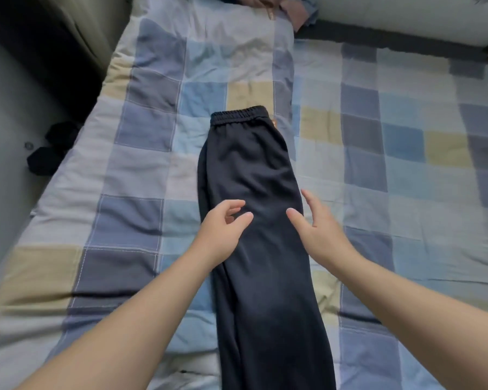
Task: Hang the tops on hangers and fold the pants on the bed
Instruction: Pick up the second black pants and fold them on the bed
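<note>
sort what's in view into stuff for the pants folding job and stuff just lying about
For the job:
- dark pants, laid lengthwise, waistband far end
- left hand and right hand, over the pants
- checked quilt under them
- pink and blue clothes at the far end, possibly tops to hang

Lying about:
- dark items on the floor
- pale cushion

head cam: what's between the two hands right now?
Only the dark pants. A bare stretch of their fabric separates the left hand from the right hand, as the head view shows.
</note>
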Tool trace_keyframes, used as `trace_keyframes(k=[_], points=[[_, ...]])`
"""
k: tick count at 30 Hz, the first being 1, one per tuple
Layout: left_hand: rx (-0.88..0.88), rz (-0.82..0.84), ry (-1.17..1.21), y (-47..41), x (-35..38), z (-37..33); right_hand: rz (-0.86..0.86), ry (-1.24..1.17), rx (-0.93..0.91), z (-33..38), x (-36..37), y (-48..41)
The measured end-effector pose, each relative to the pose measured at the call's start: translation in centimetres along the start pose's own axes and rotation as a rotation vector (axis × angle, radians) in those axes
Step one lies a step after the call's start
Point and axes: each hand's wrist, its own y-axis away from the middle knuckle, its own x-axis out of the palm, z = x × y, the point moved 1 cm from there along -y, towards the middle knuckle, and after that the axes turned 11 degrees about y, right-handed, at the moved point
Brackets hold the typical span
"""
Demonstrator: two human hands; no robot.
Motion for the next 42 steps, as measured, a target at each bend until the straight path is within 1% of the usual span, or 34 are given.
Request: trace_keyframes(k=[3,7,12,15,18,23,28,31,34,36,38,40,42], points=[[0.037,0.0,-0.114,5.2,1.1,2.0,-0.006,0.245,-0.094,-1.7,-0.8,4.9],[0.107,0.001,-0.375,12.8,3.8,4.6,0.016,0.387,-0.174,-5.4,-1.5,11.0],[0.199,-0.016,-0.689,21.4,8.1,8.1,0.007,0.506,-0.275,-10.7,-0.8,18.8],[0.174,-0.042,-0.773,26.1,9.8,10.9,0.049,0.531,-0.302,-13.3,0.2,22.7],[0.11,-0.022,-0.819,30.2,11.0,14.0,0.089,0.539,-0.278,-15.9,1.4,26.2],[-0.095,0.03,-0.75,34.5,11.1,20.0,0.206,0.573,-0.251,-20.1,5.3,30.1],[-0.224,0.028,-0.662,35.4,10.4,26.6,0.264,0.553,-0.172,-25.1,10.2,31.7],[-0.236,-0.032,-0.577,33.6,10.1,29.8,0.291,0.533,-0.142,-28.1,13.1,30.9],[-0.21,-0.174,-0.433,31.4,10.6,32.0,0.313,0.48,-0.08,-30.7,15.5,29.7],[-0.162,-0.287,-0.399,30.5,11.2,32.9,0.326,0.401,-0.047,-31.9,16.8,28.8],[-0.141,-0.366,-0.331,29.8,11.7,33.9,0.319,0.257,-0.007,-32.4,18.1,28.0],[-0.208,-0.356,-0.274,29.1,12.1,34.6,0.279,0.038,0.074,-32.6,18.9,27.3],[-0.245,-0.311,-0.276,28.7,12.5,35.0,0.252,-0.144,0.205,-32.6,19.6,27.0]])
